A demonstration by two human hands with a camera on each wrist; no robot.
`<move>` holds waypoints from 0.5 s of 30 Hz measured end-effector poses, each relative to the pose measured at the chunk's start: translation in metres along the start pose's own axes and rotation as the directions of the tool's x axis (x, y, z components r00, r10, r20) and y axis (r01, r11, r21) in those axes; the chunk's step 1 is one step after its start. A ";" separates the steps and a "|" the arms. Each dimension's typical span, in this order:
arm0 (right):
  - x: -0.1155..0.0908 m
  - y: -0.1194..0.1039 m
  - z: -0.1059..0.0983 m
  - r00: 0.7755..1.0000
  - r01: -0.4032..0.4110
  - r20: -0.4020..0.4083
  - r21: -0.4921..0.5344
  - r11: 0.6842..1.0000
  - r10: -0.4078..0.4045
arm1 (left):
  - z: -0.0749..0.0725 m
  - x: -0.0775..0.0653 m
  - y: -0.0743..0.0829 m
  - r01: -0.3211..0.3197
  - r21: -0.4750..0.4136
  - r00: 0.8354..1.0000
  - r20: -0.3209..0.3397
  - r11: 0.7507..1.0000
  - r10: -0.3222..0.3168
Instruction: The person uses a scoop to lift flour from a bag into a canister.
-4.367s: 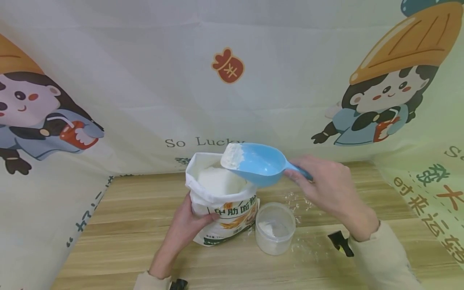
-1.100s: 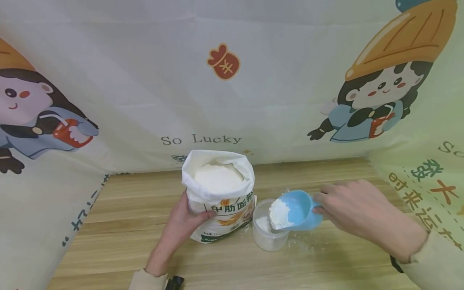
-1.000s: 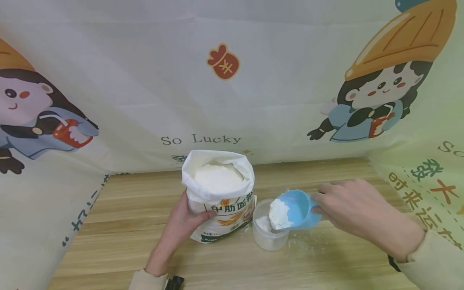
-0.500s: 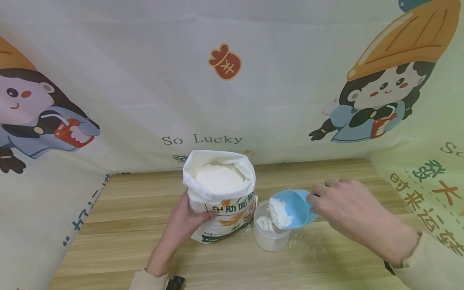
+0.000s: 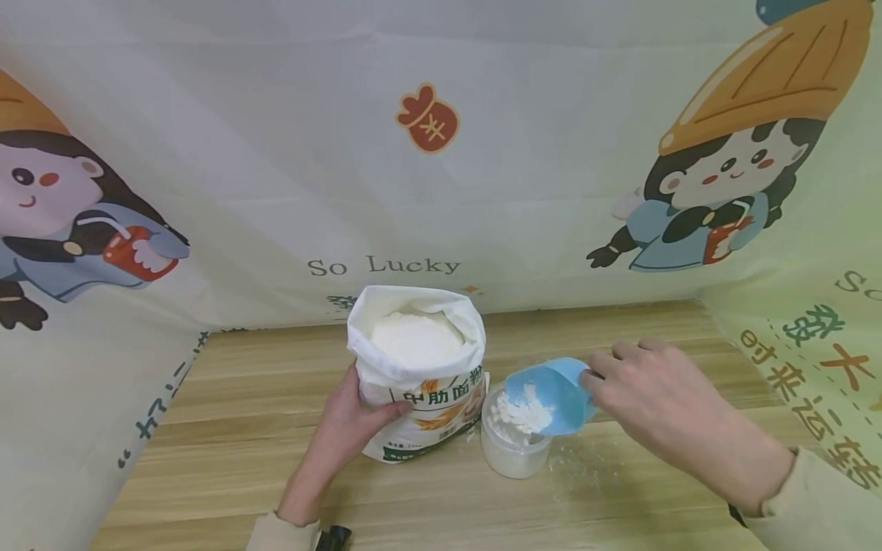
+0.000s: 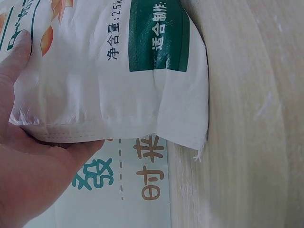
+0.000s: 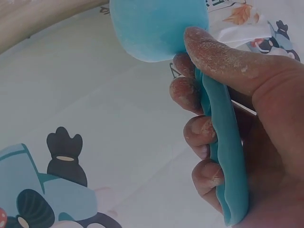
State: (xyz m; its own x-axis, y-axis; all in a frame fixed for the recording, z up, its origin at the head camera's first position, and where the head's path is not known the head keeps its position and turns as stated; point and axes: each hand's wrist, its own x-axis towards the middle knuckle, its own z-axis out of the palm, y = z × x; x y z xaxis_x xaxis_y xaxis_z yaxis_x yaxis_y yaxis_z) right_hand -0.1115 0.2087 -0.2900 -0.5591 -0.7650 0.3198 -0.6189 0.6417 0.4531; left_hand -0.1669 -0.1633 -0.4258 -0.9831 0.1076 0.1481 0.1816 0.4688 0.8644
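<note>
A white flour bag [image 5: 416, 375] stands upright with its top rolled open and flour [image 5: 416, 337] inside. My left hand [image 5: 358, 417] grips its left side, thumb across the printed front. In my right hand [image 5: 661, 398] is a blue scoop [image 5: 561, 394], tipped down to the left over a clear plastic tub [image 5: 515, 459]. Flour from the scoop spills over its lip into the tub. In the right wrist view my flour-dusted fingers [image 7: 199, 130] curl round the scoop's handle [image 7: 228, 152].
The tub stands right beside the bag on a wooden tabletop [image 5: 241, 428]. Spilled flour [image 5: 586, 459] dusts the wood right of the tub. A printed cloth backdrop [image 5: 537, 153] hangs behind and along both sides.
The scoop went from above the bag to the tub at its right. Over the last second it tipped further, and flour slid off it, raising the level in the tub. The left hand stayed put.
</note>
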 end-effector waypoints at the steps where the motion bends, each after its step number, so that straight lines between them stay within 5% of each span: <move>1: 0.000 0.000 0.000 1.000 0.000 0.000 -0.001 1.000 0.000 | 0.000 0.000 0.000 0.000 0.000 1.000 0.000 1.000 0.000; 15: -0.002 -0.001 0.003 1.000 0.002 -0.011 0.013 1.000 -0.002 | 0.000 0.000 0.000 0.004 -0.005 1.000 -0.003 1.000 -0.004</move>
State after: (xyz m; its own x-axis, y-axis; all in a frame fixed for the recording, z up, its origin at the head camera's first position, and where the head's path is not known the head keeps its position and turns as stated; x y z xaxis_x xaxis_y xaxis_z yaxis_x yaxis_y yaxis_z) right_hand -0.1117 0.2099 -0.2935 -0.5519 -0.7666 0.3283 -0.6272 0.6410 0.4424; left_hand -0.1668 -0.1629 -0.4257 -0.9839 0.1030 0.1458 0.1772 0.4653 0.8672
